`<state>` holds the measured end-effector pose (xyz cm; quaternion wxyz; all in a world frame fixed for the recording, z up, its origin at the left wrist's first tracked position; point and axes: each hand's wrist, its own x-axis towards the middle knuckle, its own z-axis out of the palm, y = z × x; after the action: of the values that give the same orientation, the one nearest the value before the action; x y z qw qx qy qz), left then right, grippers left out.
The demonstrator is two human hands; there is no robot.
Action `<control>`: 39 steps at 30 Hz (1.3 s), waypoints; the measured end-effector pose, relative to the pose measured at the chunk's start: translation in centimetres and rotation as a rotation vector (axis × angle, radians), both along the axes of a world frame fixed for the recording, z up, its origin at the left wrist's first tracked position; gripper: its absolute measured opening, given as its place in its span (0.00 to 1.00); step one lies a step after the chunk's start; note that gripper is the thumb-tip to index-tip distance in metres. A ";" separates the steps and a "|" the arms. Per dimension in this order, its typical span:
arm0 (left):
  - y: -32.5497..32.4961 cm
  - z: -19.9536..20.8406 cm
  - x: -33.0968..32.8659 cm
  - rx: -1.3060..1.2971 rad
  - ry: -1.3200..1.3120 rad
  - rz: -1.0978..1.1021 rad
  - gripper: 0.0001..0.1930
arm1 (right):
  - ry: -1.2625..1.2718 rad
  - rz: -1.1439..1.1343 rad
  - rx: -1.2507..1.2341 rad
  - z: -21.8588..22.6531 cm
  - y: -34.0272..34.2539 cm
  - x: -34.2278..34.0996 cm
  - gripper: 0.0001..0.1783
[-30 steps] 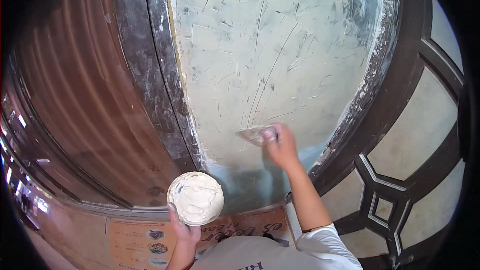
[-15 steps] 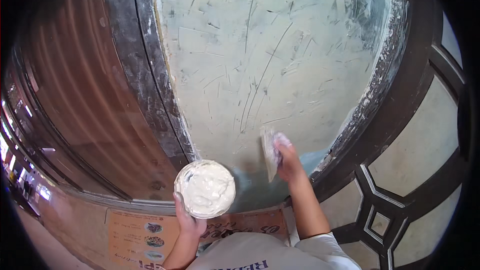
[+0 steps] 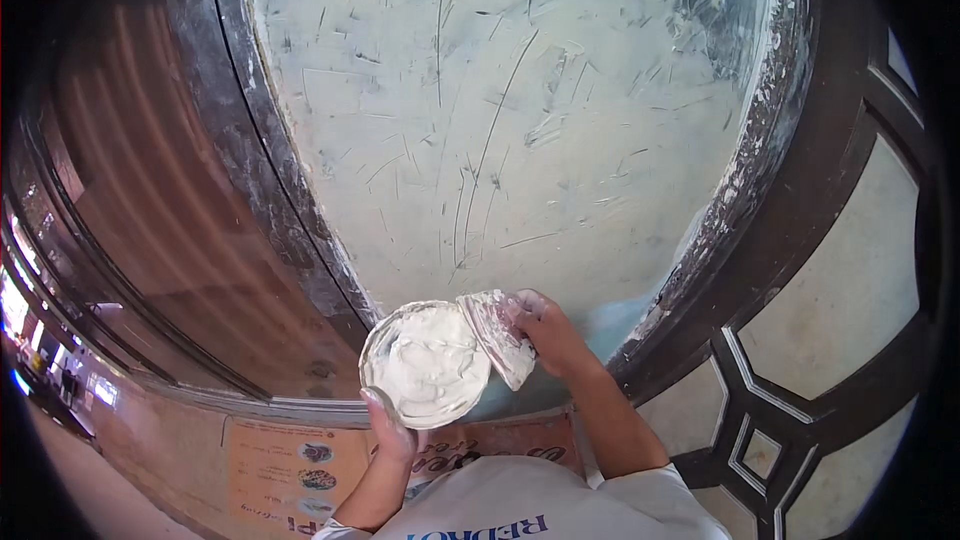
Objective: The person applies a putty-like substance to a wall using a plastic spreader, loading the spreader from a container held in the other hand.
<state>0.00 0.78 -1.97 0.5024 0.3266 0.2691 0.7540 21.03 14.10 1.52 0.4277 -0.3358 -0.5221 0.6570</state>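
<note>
A round tub of white filler paste (image 3: 428,362) sits in my left hand (image 3: 391,427), whose fingers wrap its lower left side with the thumb at the rim. My right hand (image 3: 540,325) grips a wide putty knife (image 3: 498,338) smeared with white paste. Its blade rests against or very near the tub's right rim; I cannot tell if they touch. Ahead of both hands rises a panel (image 3: 420,170) coated in pale, scratched filler, with darker bare patches at the upper right. The underside of the tub is hidden.
Dark frame strips with chipped white residue (image 3: 745,170) border the panel. To the left is a glossy brown pane (image 3: 170,190). Dark lattice with pale insets (image 3: 800,410) stands at the right. An orange printed sheet (image 3: 270,475) lies below.
My right hand has brought the putty knife left, off the panel's lower part, to the tub's right rim. The tub has shifted slightly right. The view has moved a little.
</note>
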 end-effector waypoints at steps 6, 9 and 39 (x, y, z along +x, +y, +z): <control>-2.3 -2.6 -1.1 -0.081 0.078 0.040 0.42 | 0.162 -0.048 -0.011 -0.8 -0.6 -2.7 0.10; -3.6 -2.1 -1.0 -0.082 0.135 0.036 0.43 | 0.179 -0.108 0.051 -0.6 -0.5 -3.8 0.07; -6.4 -2.8 -4.0 -0.093 0.130 0.145 0.44 | -0.372 0.011 0.319 1.5 -0.6 -5.1 0.13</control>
<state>-4.03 -5.65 -4.75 0.4426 0.3310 0.3587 0.7523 15.93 13.54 3.03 0.3682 -0.3764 -0.6908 0.4955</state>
